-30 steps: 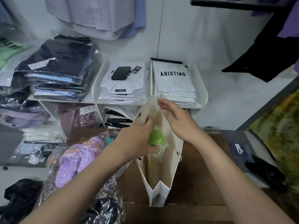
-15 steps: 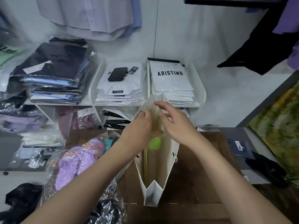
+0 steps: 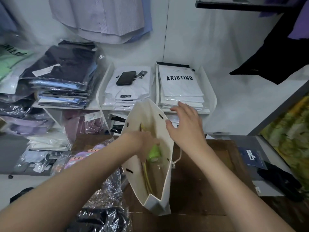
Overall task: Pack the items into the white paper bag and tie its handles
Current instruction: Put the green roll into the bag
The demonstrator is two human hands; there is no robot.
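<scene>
A stockroom shelf (image 3: 212, 99) of packed shirts (image 3: 180, 88) stands behind a dark wooden bench (image 3: 209, 173). On the bench the white paper bag (image 3: 153, 203) stands open. The left hand (image 3: 138, 141) reaches into its mouth, fingers closed on a green item in clear wrap (image 3: 154, 153), which sits partway inside. The right hand (image 3: 187, 131) hovers over the far rim, fingers spread and holding nothing. With no hand bracing the bag, a downward push could likely buckle a wall or tip it. The cord handle (image 3: 178, 157) dangling outside might snag.
</scene>
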